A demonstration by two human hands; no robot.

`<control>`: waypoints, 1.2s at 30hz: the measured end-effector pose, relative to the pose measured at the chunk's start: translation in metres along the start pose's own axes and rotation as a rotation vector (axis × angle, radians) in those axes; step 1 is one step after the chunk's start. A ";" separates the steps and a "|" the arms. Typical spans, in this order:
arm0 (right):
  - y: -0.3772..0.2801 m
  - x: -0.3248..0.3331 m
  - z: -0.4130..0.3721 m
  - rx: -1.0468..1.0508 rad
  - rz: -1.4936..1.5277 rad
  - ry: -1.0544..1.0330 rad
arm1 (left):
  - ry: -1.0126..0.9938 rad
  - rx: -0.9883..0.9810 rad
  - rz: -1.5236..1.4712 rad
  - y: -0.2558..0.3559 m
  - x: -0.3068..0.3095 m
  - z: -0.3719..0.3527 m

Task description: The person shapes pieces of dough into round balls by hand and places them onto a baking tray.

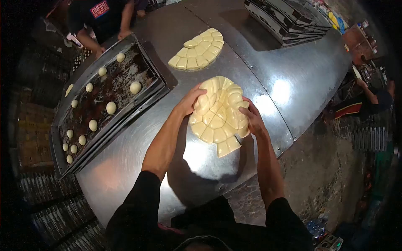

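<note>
A round, pale yellow sheet of dough (215,117), scored into many small pieces, is held up between both my hands over the metal table. My left hand (194,98) grips its left edge, fingers curled around the rim. On the opposite edge, my right hand (252,117) grips it with the thumb on top. The dough sags and folds in its upper part, and a strip of pieces hangs loose at the bottom. Just beyond it, a half-round of the same divided dough (199,52) lies flat on the table.
The steel table (125,167) has a seam on the right. At left, stacked baking trays (148,100) carry several dough balls (111,107). Dark trays (289,21) are piled at the back right. A co-worker (100,25) touches the left tray; another person (372,96) is far right.
</note>
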State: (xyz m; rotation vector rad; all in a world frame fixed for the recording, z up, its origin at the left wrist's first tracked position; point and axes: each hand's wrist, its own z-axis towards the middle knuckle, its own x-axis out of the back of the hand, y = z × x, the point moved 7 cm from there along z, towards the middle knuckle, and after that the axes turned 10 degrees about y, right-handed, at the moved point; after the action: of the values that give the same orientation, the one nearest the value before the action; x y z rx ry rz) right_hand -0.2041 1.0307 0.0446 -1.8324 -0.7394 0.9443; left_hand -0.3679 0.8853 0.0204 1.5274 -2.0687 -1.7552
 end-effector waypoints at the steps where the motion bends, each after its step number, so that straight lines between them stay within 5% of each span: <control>1: -0.001 -0.001 -0.005 -0.007 0.086 0.011 | -0.002 0.004 -0.011 0.000 -0.005 0.005; 4: 0.008 -0.006 -0.016 -0.070 0.012 0.006 | -0.053 0.387 -0.095 -0.030 -0.021 -0.008; 8: 0.020 -0.015 -0.054 -0.147 0.193 -0.014 | -0.056 0.441 -0.291 -0.044 -0.018 -0.052; 10: 0.040 -0.016 -0.073 -0.175 0.424 -0.055 | -0.194 0.258 -0.470 -0.050 -0.008 -0.076; 16: -0.006 -0.156 -0.147 -0.169 0.260 -0.461 | -0.260 -0.269 -0.808 -0.002 0.024 -0.272; 21: 0.005 -0.351 -0.176 -0.352 0.019 -0.933 | 0.105 -0.661 -0.757 0.020 0.131 -0.453; 24: 0.067 -0.449 -0.157 0.120 -0.789 -0.988 | 0.723 -0.641 -0.577 -0.006 0.222 -0.547; 25: 0.093 -0.464 -0.152 0.119 -0.797 -1.013 | 0.932 -0.604 -0.447 -0.006 0.240 -0.575; 27: 0.117 -0.468 -0.127 0.622 -1.176 -0.620 | 1.123 -0.196 -0.158 -0.060 0.309 -0.613; 29: 0.123 -0.468 -0.173 0.539 -1.115 -0.606 | 1.192 -0.185 -0.104 -0.069 0.310 -0.634; 31: 0.138 -0.452 -0.233 0.467 -1.062 -0.558 | 1.188 -0.391 0.139 -0.056 0.299 -0.642; 32: 0.160 -0.440 -0.263 0.541 -1.102 -0.582 | 1.272 -0.412 0.148 -0.080 0.317 -0.649; 33: 0.183 -0.436 -0.293 0.837 -1.045 -0.741 | 1.280 -0.408 0.139 -0.086 0.317 -0.662; 35: 0.200 -0.445 -0.353 1.025 -0.974 -0.844 | 1.377 -0.116 0.671 -0.094 0.312 -0.695; 36: 0.210 -0.461 -0.366 1.064 -0.998 -0.834 | 1.339 -0.059 0.540 -0.116 0.325 -0.705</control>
State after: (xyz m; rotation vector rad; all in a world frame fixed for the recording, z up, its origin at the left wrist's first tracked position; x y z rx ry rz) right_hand -0.1176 0.4138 0.0939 -0.0134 -1.1469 1.0403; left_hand -0.0599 0.1636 0.0147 1.2877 -1.3986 -0.3205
